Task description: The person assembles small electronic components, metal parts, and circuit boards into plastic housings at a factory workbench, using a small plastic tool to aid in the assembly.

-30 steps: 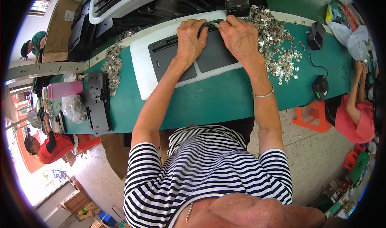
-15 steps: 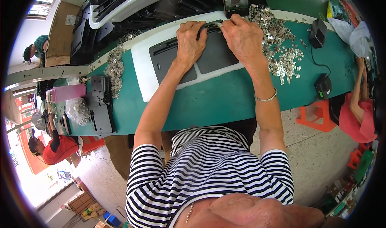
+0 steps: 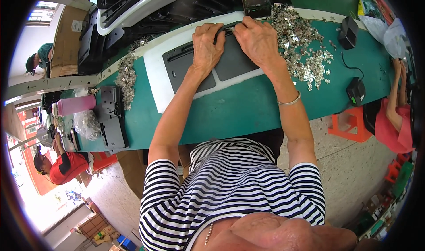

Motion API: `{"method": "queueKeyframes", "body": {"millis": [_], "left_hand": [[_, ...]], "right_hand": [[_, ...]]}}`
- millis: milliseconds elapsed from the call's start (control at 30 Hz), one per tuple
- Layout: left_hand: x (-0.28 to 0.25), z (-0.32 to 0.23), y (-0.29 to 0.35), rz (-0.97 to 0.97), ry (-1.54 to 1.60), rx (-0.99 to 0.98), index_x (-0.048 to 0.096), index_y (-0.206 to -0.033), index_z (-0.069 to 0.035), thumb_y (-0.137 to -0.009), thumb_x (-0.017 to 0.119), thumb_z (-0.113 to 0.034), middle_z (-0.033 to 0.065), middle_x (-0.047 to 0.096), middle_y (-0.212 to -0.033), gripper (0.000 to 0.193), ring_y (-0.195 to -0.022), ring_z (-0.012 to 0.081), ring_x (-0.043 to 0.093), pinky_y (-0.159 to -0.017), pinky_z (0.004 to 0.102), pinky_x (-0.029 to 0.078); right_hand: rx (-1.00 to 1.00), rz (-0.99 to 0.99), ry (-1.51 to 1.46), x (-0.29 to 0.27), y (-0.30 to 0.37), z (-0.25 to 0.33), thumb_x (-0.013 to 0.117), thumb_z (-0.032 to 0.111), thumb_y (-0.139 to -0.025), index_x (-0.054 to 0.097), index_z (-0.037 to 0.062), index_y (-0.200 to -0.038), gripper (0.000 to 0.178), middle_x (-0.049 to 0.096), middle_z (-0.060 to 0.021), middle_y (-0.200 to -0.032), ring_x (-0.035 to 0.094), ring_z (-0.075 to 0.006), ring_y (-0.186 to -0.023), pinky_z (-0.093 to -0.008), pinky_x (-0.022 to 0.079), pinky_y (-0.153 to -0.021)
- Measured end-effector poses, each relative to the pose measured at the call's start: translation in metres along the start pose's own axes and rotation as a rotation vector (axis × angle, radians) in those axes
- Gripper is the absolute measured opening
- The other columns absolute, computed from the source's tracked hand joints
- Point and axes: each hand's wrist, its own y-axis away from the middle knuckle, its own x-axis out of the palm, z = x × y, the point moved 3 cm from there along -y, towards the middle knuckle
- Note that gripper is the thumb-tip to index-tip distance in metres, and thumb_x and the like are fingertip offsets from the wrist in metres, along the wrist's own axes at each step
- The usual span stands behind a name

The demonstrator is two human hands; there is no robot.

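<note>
Two dark grey plastic panels [image 3: 237, 61], or one panel in two sections, lie on a white foam pad [image 3: 152, 80] on the green table. My left hand [image 3: 206, 47] is closed at the far edge of the dark plastic, thumb and fingers gripping its raised rim. Just right of it, my right hand [image 3: 256, 41] is closed in a pinch at the same edge. A small silvery bit shows at its fingertips, like one of the metal clips [image 3: 314, 65] heaped to the right. My fingers hide most of the contact.
More clips [image 3: 127, 80] lie left of the pad. Behind stand stacked black plastic parts [image 3: 177, 16] and a phone [image 3: 256, 1]. Black boxes joined by a cable [image 3: 349, 32] sit at right. A pink bottle [image 3: 76, 105] and dark parts [image 3: 113, 131] are at left. Co-workers sit at both sides.
My right hand has shifted slightly left along the far edge, closer to my left hand. The left hand has barely moved. The panel stays on the pad.
</note>
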Motion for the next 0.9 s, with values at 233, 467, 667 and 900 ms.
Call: {"method": "queueKeyframes", "body": {"millis": [233,467,667,900], "left_hand": [[-0.0003,-0.0005,-0.0005,0.004,0.013,0.0,0.071,-0.107,-0.001,-0.084,0.066,-0.006,0.0169,0.069,-0.104,0.025,-0.099,0.0346,0.061,-0.09,0.0401,0.048],[0.0002,-0.0013,-0.0015,-0.024,0.074,-0.013,0.072,-0.103,-0.001,-0.08,0.065,-0.006,0.0168,0.068,-0.098,0.024,-0.094,0.0354,0.06,-0.088,0.0419,0.047],[-0.0003,-0.0007,-0.0012,-0.024,0.071,-0.003,0.072,-0.103,0.0,-0.081,0.064,-0.006,0.017,0.069,-0.099,0.024,-0.095,0.0353,0.06,-0.089,0.0424,0.047],[0.0003,-0.0019,-0.0012,-0.012,0.047,0.007,0.072,-0.104,0.0,-0.082,0.064,-0.006,0.0177,0.068,-0.099,0.024,-0.095,0.0348,0.06,-0.089,0.0424,0.047]], "right_hand": [[0.087,0.026,-0.164,-0.0007,0.0034,-0.0094,0.069,0.021,-0.085,0.069,0.0078,-0.084,0.013,0.061,-0.004,-0.083,0.066,-0.0266,-0.071,-0.0369,0.053,-0.064],[0.08,0.031,-0.165,-0.0003,0.0052,-0.0073,0.068,0.02,-0.085,0.068,0.0075,-0.084,0.012,0.06,-0.0038,-0.081,0.066,-0.0261,-0.071,-0.0357,0.054,-0.063],[0.12,-0.008,-0.173,0.0013,0.0075,-0.006,0.068,0.02,-0.086,0.068,0.008,-0.084,0.012,0.06,-0.0034,-0.081,0.066,-0.0266,-0.07,-0.037,0.054,-0.06],[0.1,-0.04,-0.16,0.0046,0.0095,-0.0055,0.067,0.017,-0.082,0.066,0.0078,-0.079,0.01,0.06,-0.0051,-0.081,0.066,-0.0252,-0.069,-0.0376,0.052,-0.062]]}}
